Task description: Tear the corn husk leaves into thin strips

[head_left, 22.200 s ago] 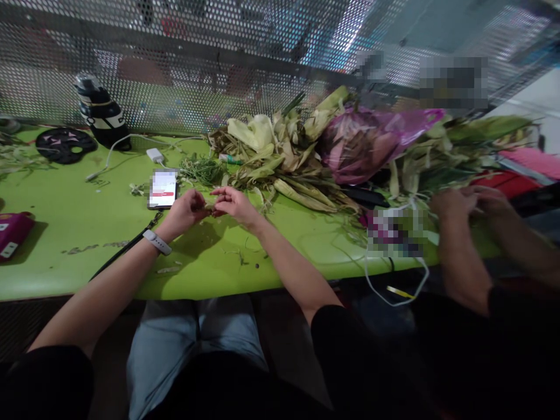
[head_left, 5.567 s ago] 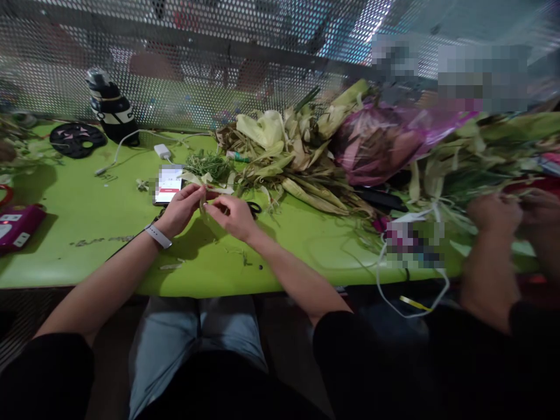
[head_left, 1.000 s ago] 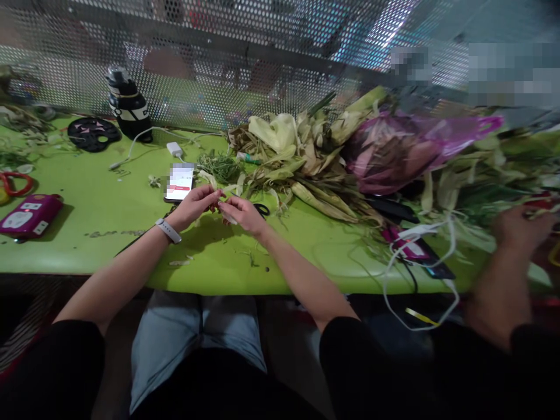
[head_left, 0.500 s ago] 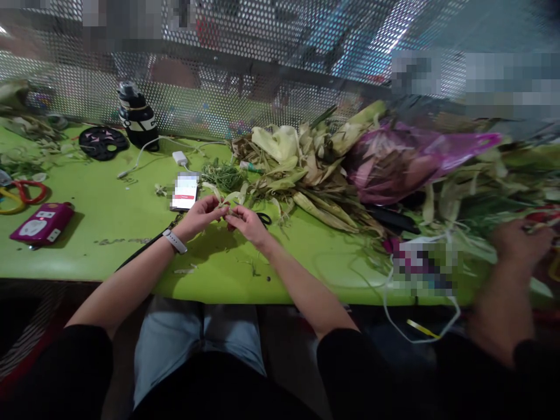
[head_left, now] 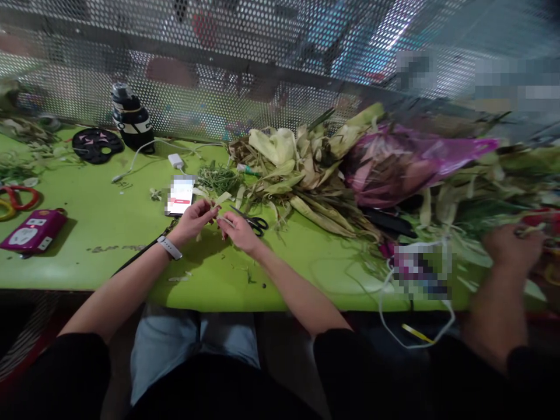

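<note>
My left hand (head_left: 198, 219) pinches a pale green strip of corn husk (head_left: 223, 199) that sticks up past its fingertips. Close beside it, my right hand (head_left: 238, 229) has its fingers pressed together on a small pale piece, probably husk too. A narrow gap lies between the two sets of fingertips. Black-handled scissors (head_left: 258, 224) lie on the green table just beyond my right hand. A lit phone (head_left: 180, 195) is behind my left hand. A bundle of thin green strands (head_left: 217, 177) sits past both hands.
A heap of dried corn husks (head_left: 301, 169) and a pink plastic bag (head_left: 394, 166) lie on the green table (head_left: 131, 221). At left are a dark bottle (head_left: 135, 123), a magenta power socket block (head_left: 35, 230) and red-handled scissors (head_left: 24, 198). A co-worker's hand (head_left: 511, 245) works at right.
My hands have drawn slightly apart, and the husk strip now stands up from my left fingers. The scissors beyond my right hand show more fully. The view has shifted slightly.
</note>
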Available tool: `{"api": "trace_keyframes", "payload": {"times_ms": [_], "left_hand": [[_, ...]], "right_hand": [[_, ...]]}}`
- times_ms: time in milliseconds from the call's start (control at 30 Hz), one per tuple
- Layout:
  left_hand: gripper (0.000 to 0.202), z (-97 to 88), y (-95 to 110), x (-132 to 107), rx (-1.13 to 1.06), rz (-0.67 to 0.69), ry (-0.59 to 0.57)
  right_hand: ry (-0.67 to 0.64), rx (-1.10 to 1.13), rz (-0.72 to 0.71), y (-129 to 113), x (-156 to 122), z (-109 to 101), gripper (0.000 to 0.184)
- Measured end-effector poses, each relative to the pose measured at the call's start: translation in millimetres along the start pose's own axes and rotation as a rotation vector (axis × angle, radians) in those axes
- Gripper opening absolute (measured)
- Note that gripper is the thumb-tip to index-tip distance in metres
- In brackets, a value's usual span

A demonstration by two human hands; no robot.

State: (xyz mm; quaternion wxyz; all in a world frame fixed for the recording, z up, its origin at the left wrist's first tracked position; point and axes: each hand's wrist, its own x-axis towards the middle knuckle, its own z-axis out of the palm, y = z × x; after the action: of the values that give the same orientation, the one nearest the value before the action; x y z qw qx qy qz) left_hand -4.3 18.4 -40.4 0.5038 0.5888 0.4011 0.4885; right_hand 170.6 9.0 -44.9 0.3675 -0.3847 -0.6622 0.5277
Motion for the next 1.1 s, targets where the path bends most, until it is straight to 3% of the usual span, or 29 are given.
{"api": "trace_keyframes", "payload": {"times_ms": [467, 700, 900, 1100], "left_hand": [[0.025, -2.5, 2, 4, 0.101, 0.025, 0.037], [0.029, -8.1, 7, 4, 0.008, -0.048, -0.172], [0.025, -5.7, 9, 1, 0.041, -0.026, -0.151], [0.024, -5.2, -1, 3, 0.036, -0.006, -0.058]], "right_hand": [[-0.037, -0.006, 0.014, 7, 2, -4, 0.046], [-0.053, 0.019, 0.056, 1, -3, -9, 0.045], [-0.045, 0.057, 0.149, -4, -6, -4, 0.048], [-0.039, -0.027, 0.022, 7, 1, -2, 0.049]]}}
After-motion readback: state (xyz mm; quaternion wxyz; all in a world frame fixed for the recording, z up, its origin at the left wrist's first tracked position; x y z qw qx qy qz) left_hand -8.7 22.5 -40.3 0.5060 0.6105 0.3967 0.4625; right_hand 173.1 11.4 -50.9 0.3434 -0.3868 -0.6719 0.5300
